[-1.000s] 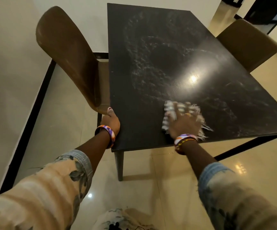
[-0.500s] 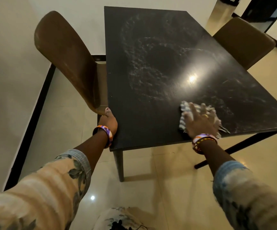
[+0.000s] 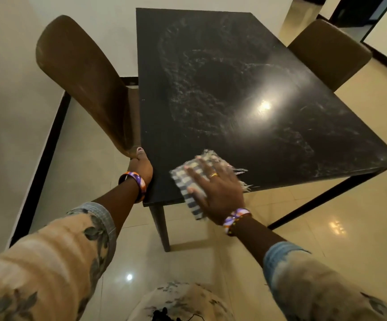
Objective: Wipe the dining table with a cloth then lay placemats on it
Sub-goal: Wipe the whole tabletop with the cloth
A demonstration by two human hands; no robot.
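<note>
The right hand (image 3: 218, 193) lies flat with fingers spread on the checked cloth (image 3: 193, 179), pressing it onto the near left corner of the table (image 3: 245, 89), part hanging over the edge. The left hand (image 3: 142, 166) grips the table's left edge beside a chair (image 3: 83, 75).

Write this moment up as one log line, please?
step: wiping | right hand flat on checked cloth, near table corner, cloth overhanging edge | left hand grips table edge | placemats: none seen
</note>
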